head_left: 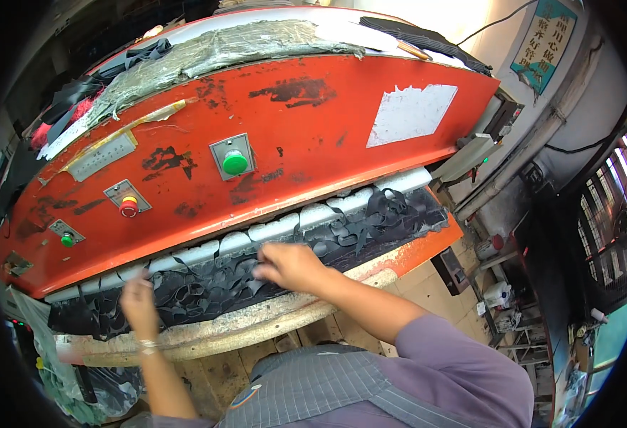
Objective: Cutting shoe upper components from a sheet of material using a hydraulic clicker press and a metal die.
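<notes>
A tangle of black cut strips and curled scraps lies along the bed of a large red machine. Over the middle of this heap is my right hand, its fingers curled in and closed; whatever they hold, if anything, is hidden. My left hand is above the left part of the scraps, smeared by motion, so its grip does not show clearly. Behind the heap runs a white bar with dark strips hanging across it. The pale worn front ledge passes beneath both forearms.
Green push buttons and a red stop knob stick out from the machine's front panel. Ragged grey-green sheeting and black material cover its top. A dark box stands off the right end, and clear plastic bags are at lower left.
</notes>
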`<state>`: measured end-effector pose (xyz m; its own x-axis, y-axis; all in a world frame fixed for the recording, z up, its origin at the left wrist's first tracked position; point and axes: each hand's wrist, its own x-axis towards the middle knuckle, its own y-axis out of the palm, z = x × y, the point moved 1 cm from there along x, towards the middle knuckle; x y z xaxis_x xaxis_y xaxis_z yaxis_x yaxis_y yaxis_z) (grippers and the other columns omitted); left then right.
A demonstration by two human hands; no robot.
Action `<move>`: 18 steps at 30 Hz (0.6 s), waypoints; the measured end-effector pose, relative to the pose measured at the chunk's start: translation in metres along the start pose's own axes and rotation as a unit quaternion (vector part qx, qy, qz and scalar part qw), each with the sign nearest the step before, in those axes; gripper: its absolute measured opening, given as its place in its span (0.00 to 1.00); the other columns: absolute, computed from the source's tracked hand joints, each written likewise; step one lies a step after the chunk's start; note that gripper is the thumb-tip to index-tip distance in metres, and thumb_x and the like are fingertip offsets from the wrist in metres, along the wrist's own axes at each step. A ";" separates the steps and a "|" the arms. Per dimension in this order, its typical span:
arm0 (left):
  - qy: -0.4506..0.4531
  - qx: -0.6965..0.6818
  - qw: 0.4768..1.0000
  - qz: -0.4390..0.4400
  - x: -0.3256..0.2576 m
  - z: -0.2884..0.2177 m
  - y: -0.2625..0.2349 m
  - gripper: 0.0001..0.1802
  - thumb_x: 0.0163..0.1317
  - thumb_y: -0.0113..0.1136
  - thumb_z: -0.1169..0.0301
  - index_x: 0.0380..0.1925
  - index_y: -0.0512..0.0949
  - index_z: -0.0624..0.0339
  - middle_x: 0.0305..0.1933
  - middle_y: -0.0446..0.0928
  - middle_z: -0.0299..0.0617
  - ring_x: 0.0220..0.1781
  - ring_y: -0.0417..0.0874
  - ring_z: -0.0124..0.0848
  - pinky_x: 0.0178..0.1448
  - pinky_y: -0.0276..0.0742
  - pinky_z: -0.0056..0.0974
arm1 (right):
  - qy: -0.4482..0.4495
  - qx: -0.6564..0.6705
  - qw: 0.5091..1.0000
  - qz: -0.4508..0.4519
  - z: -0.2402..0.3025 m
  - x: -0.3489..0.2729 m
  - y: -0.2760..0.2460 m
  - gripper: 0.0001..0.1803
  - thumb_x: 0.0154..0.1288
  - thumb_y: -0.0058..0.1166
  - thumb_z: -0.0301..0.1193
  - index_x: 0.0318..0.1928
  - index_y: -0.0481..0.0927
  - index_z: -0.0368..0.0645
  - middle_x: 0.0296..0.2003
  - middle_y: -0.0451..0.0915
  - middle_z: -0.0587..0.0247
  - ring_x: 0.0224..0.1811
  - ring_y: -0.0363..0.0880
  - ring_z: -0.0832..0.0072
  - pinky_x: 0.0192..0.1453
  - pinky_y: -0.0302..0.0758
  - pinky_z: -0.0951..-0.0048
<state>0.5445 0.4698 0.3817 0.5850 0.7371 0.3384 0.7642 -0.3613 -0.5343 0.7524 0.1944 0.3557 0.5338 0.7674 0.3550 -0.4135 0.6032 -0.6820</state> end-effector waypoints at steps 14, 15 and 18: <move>0.159 0.094 0.966 0.183 -0.147 -0.041 0.117 0.07 0.52 0.61 0.68 0.26 0.83 0.58 0.29 0.80 0.46 0.36 0.79 0.47 0.42 0.76 0.45 | 0.008 -0.187 0.974 0.126 -0.012 -0.110 0.006 0.21 0.39 0.70 0.32 0.36 0.79 0.41 0.37 0.78 0.55 0.46 0.76 0.59 0.51 0.74 0.62; 0.155 0.095 0.966 0.184 -0.146 -0.042 0.119 0.07 0.51 0.62 0.67 0.25 0.83 0.58 0.29 0.80 0.46 0.35 0.79 0.47 0.41 0.76 0.45 | 0.005 -0.185 0.973 0.139 -0.014 -0.107 0.002 0.21 0.39 0.70 0.33 0.36 0.79 0.41 0.37 0.78 0.55 0.46 0.76 0.59 0.51 0.74 0.62; 0.112 0.113 0.969 0.187 -0.150 -0.057 0.113 0.06 0.49 0.63 0.67 0.19 0.82 0.57 0.25 0.79 0.43 0.32 0.78 0.44 0.37 0.74 0.44 | 0.086 -0.104 0.940 0.313 -0.016 -0.078 -0.036 0.23 0.45 0.69 0.40 0.41 0.81 0.42 0.43 0.79 0.52 0.52 0.75 0.56 0.53 0.75 0.63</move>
<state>0.5590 0.2857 0.3146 0.8734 0.4267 0.2349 0.4233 -0.4265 -0.7993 0.7375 0.1093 0.3419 0.3524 0.9006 -0.2544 -0.5424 -0.0251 -0.8398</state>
